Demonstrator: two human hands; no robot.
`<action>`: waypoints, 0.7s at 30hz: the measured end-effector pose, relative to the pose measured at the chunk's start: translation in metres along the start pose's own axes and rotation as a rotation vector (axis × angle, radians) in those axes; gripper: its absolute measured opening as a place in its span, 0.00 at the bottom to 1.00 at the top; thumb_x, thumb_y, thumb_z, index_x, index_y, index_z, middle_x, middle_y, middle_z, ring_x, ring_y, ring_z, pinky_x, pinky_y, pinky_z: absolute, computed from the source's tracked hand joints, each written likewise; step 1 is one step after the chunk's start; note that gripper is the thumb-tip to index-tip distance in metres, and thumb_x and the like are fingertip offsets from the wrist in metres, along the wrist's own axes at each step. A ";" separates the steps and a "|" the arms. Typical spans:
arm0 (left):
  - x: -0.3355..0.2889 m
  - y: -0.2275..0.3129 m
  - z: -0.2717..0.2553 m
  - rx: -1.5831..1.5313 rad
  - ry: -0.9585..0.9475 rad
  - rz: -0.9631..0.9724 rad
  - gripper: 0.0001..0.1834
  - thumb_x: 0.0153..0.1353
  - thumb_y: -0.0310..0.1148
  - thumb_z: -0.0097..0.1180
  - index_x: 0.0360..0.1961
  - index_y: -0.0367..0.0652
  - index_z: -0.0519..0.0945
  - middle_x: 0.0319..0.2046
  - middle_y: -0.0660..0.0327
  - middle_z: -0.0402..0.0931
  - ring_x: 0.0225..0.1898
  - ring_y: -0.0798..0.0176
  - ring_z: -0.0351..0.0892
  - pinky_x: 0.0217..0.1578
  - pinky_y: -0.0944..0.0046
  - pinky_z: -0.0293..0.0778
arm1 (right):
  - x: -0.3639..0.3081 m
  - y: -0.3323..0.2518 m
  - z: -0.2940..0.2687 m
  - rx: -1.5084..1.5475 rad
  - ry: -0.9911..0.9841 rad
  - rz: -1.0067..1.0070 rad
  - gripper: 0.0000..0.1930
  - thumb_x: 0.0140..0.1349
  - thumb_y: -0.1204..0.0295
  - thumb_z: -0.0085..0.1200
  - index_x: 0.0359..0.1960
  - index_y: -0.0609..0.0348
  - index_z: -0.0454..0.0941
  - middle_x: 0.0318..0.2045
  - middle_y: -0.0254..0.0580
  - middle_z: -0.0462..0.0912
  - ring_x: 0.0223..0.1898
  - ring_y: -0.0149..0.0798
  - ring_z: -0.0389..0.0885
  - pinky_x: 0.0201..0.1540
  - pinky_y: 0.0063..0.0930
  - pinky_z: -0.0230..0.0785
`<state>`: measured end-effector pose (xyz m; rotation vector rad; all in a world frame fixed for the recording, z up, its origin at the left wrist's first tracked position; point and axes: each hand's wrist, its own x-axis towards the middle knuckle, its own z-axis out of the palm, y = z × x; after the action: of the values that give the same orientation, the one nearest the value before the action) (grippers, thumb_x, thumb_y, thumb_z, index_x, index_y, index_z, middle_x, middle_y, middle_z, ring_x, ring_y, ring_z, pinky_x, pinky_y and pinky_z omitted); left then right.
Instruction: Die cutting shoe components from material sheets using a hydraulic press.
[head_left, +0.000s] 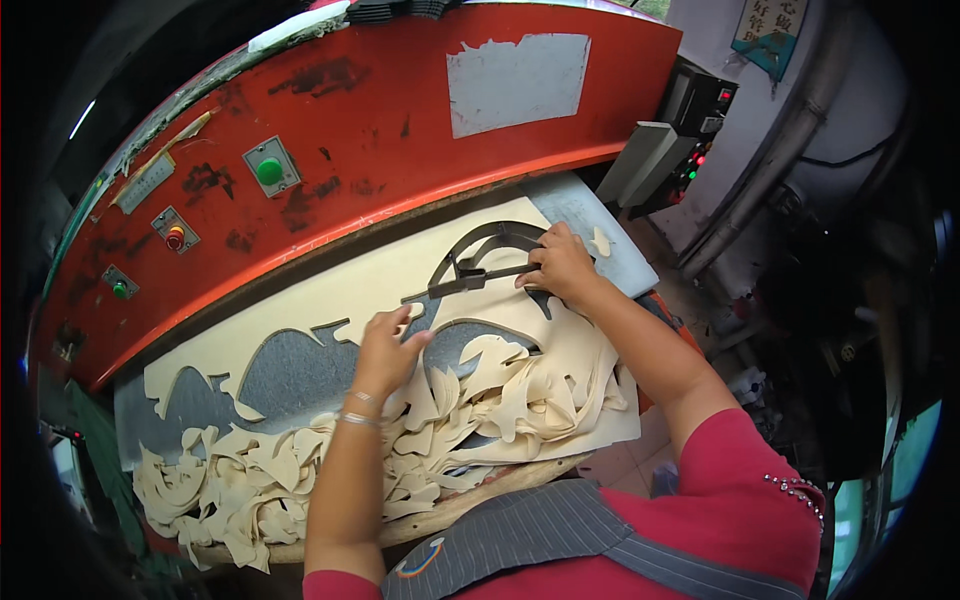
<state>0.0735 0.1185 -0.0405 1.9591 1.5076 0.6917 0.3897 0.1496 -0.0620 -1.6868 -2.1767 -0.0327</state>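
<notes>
frame of dark curved metal (pixel 465 283) in our right hand (pixel 562 262)

we grasp it at its right end, thumb and fingers closed around the metal, over a flat cream sheet (pixel 330 265) and a mottled blue-grey board (pixel 300 365). our left hand (pixel 388 352) is near its left end, thumb spread; we cannot tell whether it grips anything. nearer us lies a heap of curved cream offcuts (pixel 270 465).

Crimson sleeves (pixel 745 470), striped grey apron (pixel 520 535)
</notes>
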 end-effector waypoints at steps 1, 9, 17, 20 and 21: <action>0.007 -0.002 0.017 0.061 -0.003 -0.019 0.22 0.52 0.38 0.64 0.46 0.37 0.79 0.39 0.52 0.76 0.45 0.52 0.73 0.49 0.56 0.68 | 0.004 -0.002 0.005 -0.041 -0.104 0.025 0.24 0.38 0.47 0.66 0.31 0.52 0.84 0.36 0.35 0.78 0.51 0.43 0.66 0.47 0.42 0.63; 0.011 -0.024 0.072 0.280 0.219 0.019 0.14 0.50 0.41 0.63 0.32 0.41 0.83 0.32 0.58 0.77 0.38 0.53 0.72 0.41 0.55 0.65 | -0.024 0.030 -0.014 0.367 -0.018 0.092 0.44 0.42 0.62 0.70 0.63 0.56 0.61 0.55 0.52 0.68 0.59 0.51 0.61 0.62 0.37 0.56; 0.011 -0.021 0.080 0.267 0.274 0.076 0.09 0.49 0.36 0.64 0.26 0.42 0.82 0.29 0.60 0.77 0.34 0.55 0.71 0.38 0.57 0.64 | -0.067 0.066 0.032 0.673 0.000 0.366 0.30 0.49 0.69 0.65 0.56 0.56 0.71 0.50 0.53 0.73 0.52 0.48 0.73 0.55 0.32 0.64; 0.010 -0.019 0.078 0.297 0.326 0.102 0.08 0.49 0.35 0.64 0.24 0.42 0.81 0.28 0.61 0.77 0.33 0.56 0.71 0.38 0.58 0.64 | -0.066 0.062 0.029 0.724 0.059 0.360 0.27 0.49 0.70 0.65 0.53 0.57 0.74 0.47 0.51 0.75 0.50 0.47 0.75 0.54 0.31 0.66; 0.010 -0.018 0.076 0.318 0.335 0.105 0.08 0.49 0.35 0.64 0.24 0.42 0.81 0.27 0.61 0.77 0.33 0.56 0.71 0.38 0.58 0.65 | -0.065 0.061 0.029 0.712 0.073 0.355 0.27 0.48 0.71 0.65 0.52 0.58 0.74 0.48 0.51 0.76 0.50 0.47 0.75 0.54 0.31 0.66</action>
<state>0.1171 0.1224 -0.1063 2.2572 1.8143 0.9078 0.4513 0.1137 -0.1224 -1.5592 -1.5267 0.6779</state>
